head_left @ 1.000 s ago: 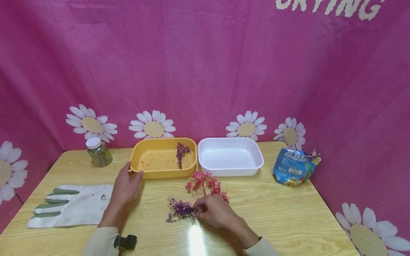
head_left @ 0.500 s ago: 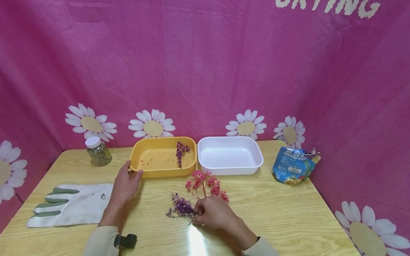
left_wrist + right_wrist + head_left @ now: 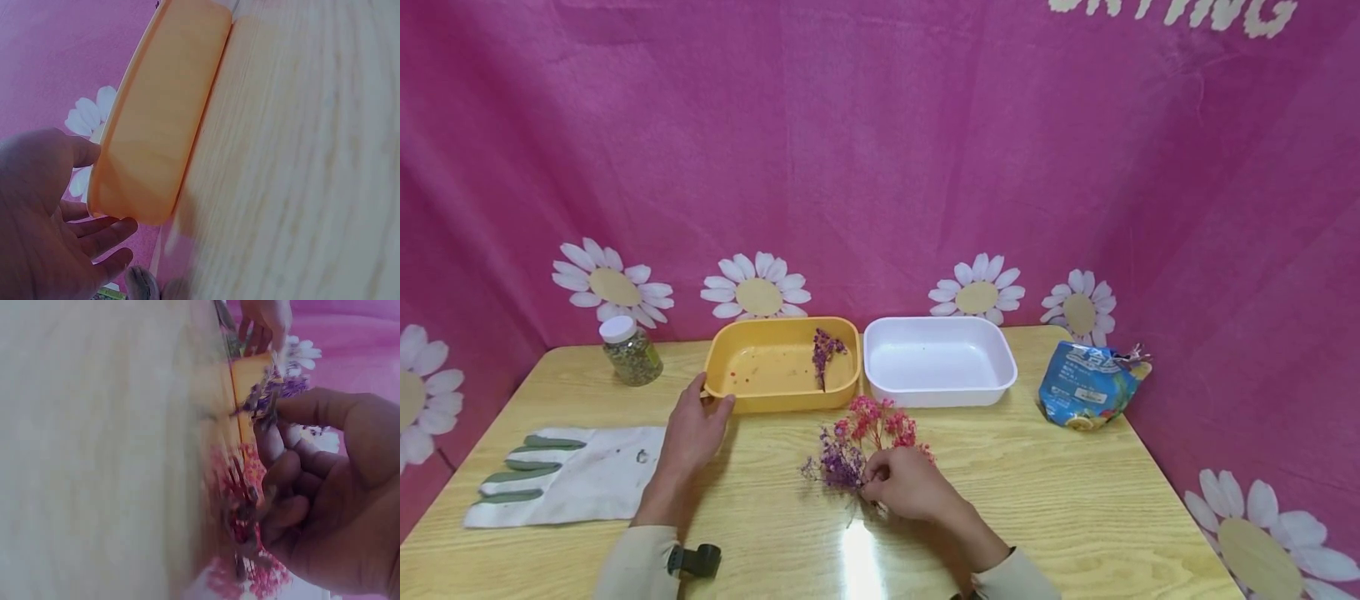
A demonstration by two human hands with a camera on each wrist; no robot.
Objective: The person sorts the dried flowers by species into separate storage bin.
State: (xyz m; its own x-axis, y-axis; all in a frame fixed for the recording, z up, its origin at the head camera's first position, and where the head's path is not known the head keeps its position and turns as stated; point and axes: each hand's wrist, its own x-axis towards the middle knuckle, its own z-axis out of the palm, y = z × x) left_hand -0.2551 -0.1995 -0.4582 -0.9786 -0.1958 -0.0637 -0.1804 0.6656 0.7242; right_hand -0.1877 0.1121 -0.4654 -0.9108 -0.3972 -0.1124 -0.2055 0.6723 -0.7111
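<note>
My right hand (image 3: 906,483) pinches a sprig of purple dried flowers (image 3: 841,460) by its stems between thumb and fingertips, low over the table. In the right wrist view the purple blossoms (image 3: 269,397) stick out past the fingertips. Right behind this hand lies a bunch of pink dried flowers (image 3: 868,414), partly hidden by it. My left hand (image 3: 697,427) holds the front left corner of a yellow tray (image 3: 790,403), thumb at the rim and fingers around the end. Inside that tray lies another purple sprig (image 3: 824,354), with small loose bits about.
A white tray (image 3: 942,398) stands right of the yellow one. At the left are a lidded jar (image 3: 632,357) and a white and green work glove (image 3: 591,475). A blue pouch (image 3: 1086,387) sits at the right, and a pink cloth (image 3: 880,167) hangs behind the table.
My right hand has lifted the purple sprig slightly and turned it, so its blossoms point more away and overlap the pink flowers. The left hand stays at the tray corner.
</note>
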